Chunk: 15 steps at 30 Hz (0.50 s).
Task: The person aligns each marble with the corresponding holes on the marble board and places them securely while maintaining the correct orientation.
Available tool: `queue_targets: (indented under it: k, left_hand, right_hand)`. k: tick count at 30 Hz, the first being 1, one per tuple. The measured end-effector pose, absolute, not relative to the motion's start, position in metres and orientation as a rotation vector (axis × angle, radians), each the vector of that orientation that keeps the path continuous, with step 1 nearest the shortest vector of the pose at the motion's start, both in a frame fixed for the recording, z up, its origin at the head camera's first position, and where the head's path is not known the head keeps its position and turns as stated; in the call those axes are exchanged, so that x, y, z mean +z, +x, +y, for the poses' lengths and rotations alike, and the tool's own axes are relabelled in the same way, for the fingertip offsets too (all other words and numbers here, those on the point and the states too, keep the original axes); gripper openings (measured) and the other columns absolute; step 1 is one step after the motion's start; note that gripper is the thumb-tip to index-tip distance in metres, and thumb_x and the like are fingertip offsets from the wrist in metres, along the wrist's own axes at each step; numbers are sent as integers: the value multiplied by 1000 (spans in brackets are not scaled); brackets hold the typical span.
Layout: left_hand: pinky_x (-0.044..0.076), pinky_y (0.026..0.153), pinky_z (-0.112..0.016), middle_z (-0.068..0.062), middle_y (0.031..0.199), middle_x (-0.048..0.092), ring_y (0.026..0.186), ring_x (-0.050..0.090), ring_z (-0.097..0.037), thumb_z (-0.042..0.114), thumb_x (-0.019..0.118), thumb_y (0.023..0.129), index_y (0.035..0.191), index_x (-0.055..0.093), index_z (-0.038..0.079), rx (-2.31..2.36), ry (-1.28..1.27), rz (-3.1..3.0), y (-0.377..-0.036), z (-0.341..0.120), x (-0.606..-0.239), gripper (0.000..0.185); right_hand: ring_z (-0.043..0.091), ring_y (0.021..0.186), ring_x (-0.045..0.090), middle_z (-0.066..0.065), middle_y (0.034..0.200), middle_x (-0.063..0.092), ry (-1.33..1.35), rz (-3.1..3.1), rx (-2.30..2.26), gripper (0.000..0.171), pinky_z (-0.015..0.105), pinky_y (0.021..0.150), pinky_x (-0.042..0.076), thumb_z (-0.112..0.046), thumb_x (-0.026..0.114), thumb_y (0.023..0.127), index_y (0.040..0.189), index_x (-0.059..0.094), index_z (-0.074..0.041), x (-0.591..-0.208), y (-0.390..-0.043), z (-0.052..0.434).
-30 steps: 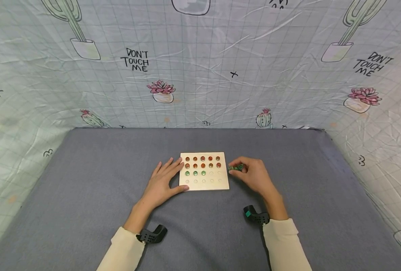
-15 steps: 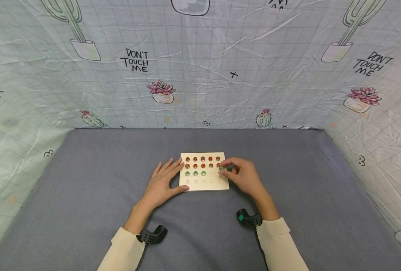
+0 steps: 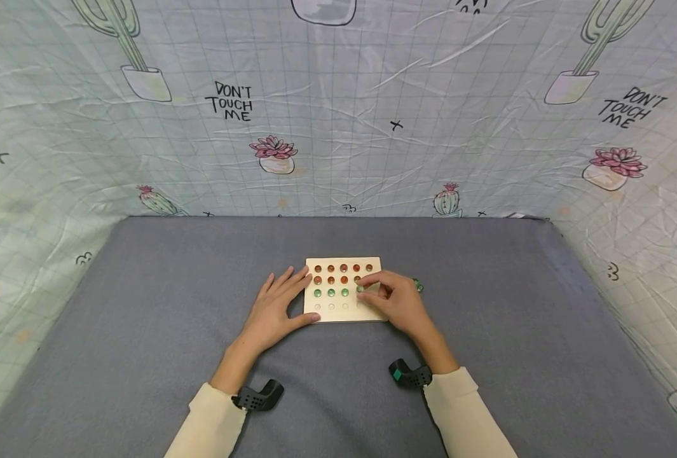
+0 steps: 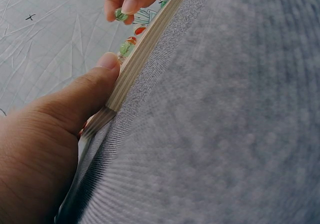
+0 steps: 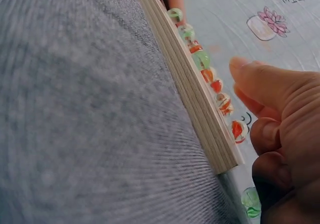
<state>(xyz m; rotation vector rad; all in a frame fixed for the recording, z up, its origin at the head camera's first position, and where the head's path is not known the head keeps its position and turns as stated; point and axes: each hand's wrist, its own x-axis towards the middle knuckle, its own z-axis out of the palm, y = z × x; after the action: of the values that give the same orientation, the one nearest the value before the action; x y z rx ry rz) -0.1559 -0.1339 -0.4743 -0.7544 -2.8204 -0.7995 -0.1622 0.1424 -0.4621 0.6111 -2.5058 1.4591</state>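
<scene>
A pale wooden board with rows of round hollows lies on the grey cloth. Orange-red glass marbles fill its two far rows, and green marbles sit in the left part of the third. My left hand rests spread at the board's left side, its thumb on the near left corner. Over the board's right part, my right hand pinches a green marble between thumb and fingertips, close above the third row. From the right wrist view, that marble is hidden behind the thumb.
Loose green marbles lie on the cloth right of the board, partly hidden by the right hand. A grey cloth covers the table. Behind it hangs a printed curtain with cactus drawings.
My right hand has moved left from the loose green marbles to over the third row, bringing a green marble. The left hand has stayed in place on the board.
</scene>
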Motion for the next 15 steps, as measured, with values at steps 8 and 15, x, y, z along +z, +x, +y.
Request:
queue_targets:
  k: [8, 15]
  left_hand:
    - [9, 115, -52, -3, 151, 36, 141, 25, -29, 52, 72, 79, 146, 43, 12, -805, -755, -2804, -156, -133, -475, 82]
    - [9, 115, -52, -3, 151, 36, 141, 25, -29, 51, 72, 80, 146, 43, 13, -803, -750, -2812, -156, -133, -475, 82]
  right_hand:
    - [9, 48, 39, -5, 67, 55, 584, -2528, 1441, 18, 23, 43, 32, -12, 80, 79, 97, 76, -16, -468, -164, 141]
    - [7, 49, 40, -9, 78, 63, 599, -2527, 1376, 18, 23, 42, 33, -13, 80, 78, 96, 76, -15, -470, -166, 141]
